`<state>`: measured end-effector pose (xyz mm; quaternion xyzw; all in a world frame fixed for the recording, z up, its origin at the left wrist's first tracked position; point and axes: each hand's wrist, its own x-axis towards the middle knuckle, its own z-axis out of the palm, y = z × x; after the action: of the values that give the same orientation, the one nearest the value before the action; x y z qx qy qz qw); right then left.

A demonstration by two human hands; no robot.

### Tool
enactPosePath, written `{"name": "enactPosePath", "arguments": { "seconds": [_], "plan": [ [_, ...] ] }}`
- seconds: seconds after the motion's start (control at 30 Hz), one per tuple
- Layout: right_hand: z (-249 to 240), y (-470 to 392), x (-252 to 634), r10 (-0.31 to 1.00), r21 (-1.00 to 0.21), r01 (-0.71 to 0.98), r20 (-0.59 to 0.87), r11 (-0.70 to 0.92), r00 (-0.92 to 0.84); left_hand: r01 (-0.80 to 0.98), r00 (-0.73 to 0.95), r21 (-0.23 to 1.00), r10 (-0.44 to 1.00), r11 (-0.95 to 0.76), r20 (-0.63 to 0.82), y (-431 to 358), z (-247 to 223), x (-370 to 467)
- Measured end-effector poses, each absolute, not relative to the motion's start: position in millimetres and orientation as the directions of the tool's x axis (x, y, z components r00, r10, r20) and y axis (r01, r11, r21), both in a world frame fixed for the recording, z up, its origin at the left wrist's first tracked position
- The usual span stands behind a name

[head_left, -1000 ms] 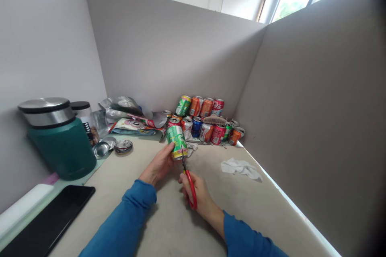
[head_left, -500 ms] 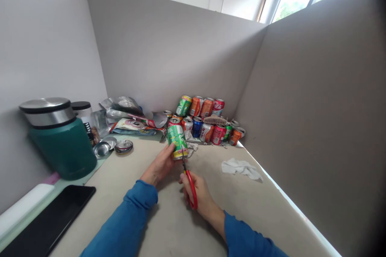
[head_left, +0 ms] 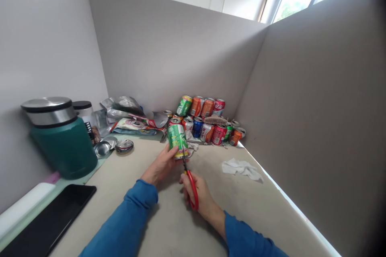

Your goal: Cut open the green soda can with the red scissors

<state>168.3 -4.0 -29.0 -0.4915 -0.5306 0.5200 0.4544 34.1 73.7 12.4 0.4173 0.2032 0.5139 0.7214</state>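
Note:
My left hand (head_left: 163,163) grips a green drink can (head_left: 177,138) with a yellow band round its lower end, the thumb lying across its side. The can is tilted and held over the table. Red-handled scissors (head_left: 193,190) are in my right hand (head_left: 196,192), its fingers wrapped round the handles. Their dark blades point away from me and reach the can's lower right side. Whether the blades have gone through the metal I cannot make out. Part of the left fingers is hidden behind the can.
Behind my hands stand several drink cans (head_left: 207,131) in stacked rows. Cut metal sheets (head_left: 122,108) and round can ends (head_left: 124,145) lie left, near a green jar (head_left: 63,146) and a black phone (head_left: 51,217). A crumpled white tissue (head_left: 242,169) lies right. Grey partitions (head_left: 171,48) enclose the table.
Hardly anything differs. The view has shifted very slightly, and the left thumb sits a little further across the can. Both hands keep their holds.

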Motion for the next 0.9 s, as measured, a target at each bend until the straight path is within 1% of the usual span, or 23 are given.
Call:
{"name": "enactPosePath", "arguments": {
  "seconds": [0.33, 0.6, 0.77, 0.9],
  "plan": [
    [-36.8, 5.7, 170.0, 0.987, -0.995, -0.011, -0.092, -0.094, -0.129, -0.543, 0.351, 0.828, 0.933, 0.138, 0.075, 75.7, 9.0, 36.8],
    [-35.3, 7.6, 169.8, 0.976, -0.993, -0.113, 0.011, -0.014, -0.216, -0.538, 0.315, 0.825, 0.949, 0.173, 0.006, 76.9, 9.8, 37.5],
    [-35.8, 6.1, 172.8, 0.959, -0.992, -0.119, 0.069, 0.038, -0.274, -0.519, 0.324, 0.829, 0.946, 0.207, -0.033, 75.4, 10.6, 37.7],
    [-36.1, 5.9, 176.8, 0.943, -0.993, -0.088, 0.098, 0.073, -0.319, -0.515, 0.322, 0.826, 0.945, 0.230, -0.062, 74.4, 12.2, 38.6]
  ]
}}
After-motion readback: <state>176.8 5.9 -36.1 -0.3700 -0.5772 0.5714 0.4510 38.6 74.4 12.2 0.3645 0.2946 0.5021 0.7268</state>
